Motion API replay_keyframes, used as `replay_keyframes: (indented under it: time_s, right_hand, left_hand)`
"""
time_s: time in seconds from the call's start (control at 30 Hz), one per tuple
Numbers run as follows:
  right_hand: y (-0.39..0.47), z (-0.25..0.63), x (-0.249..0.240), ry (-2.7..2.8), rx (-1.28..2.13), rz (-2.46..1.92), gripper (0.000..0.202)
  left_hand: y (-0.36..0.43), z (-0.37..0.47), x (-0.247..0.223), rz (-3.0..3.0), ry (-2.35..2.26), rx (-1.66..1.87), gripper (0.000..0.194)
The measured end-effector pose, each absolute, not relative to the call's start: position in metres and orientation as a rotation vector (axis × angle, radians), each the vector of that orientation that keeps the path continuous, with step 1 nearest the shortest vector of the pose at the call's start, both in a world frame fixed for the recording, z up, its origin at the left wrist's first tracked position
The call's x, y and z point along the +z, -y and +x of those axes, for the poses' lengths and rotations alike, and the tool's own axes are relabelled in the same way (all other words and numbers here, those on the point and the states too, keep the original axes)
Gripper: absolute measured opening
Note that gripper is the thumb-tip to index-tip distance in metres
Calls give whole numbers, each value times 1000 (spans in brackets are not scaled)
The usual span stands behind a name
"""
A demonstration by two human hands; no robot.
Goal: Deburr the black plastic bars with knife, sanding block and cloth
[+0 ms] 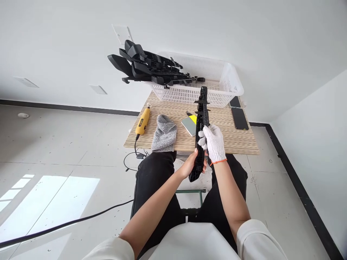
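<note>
A long black plastic part (pixel 199 144) is held upright-tilted over the table's front edge and my lap. My bare left hand (pixel 191 164) is wrapped round its lower end, with fingertips showing on the right side. My right hand (pixel 213 141), in a white knitted glove with an orange cuff edge, is closed on a dark caliper-like tool (pixel 205 115) lying along the part. The tool's jaws stick out to both sides near the top. Its lower end is hidden behind the glove.
A white plastic basket (pixel 230 79) holding several black parts (pixel 151 68) stands at the table's back. On the table (pixel 176 108) lie a yellow rotary tool (pixel 142 121), grey cloth (pixel 165 134), grey-green notepad (pixel 189 125) and black phone (pixel 240 118). A black cable (pixel 89 216) crosses the floor.
</note>
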State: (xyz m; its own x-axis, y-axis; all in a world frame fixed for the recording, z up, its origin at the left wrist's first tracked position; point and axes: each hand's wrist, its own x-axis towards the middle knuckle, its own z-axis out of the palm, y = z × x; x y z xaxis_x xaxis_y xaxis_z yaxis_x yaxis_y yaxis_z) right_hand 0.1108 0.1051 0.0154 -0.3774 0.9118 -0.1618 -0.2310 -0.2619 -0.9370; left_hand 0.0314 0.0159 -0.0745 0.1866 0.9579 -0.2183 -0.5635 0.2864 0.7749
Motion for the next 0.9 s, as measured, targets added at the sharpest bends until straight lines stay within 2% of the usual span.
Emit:
replay_keyframes:
  time_s: [0.17,0.37,0.57,0.77,0.9]
  right_hand:
    - [-99,108,13,1098,1642,-1193,49]
    - [-97,102,15,1080,1648,-1055,40]
    - [-92,98,13,1036,1592,-1095,36]
    - [-86,98,13,1133,1612,-948,44]
    - [-85,97,11,1124,1601,-1004,47]
  left_hand:
    - [-16,33,-74,619,-795,1156,76]
    - [-17,31,-74,691,-788,1126,79]
    - [-16,30,-77,724,-804,1130,79]
    - [-17,31,-83,725,-809,1148,79]
    - [-17,31,-83,715,-807,1156,78]
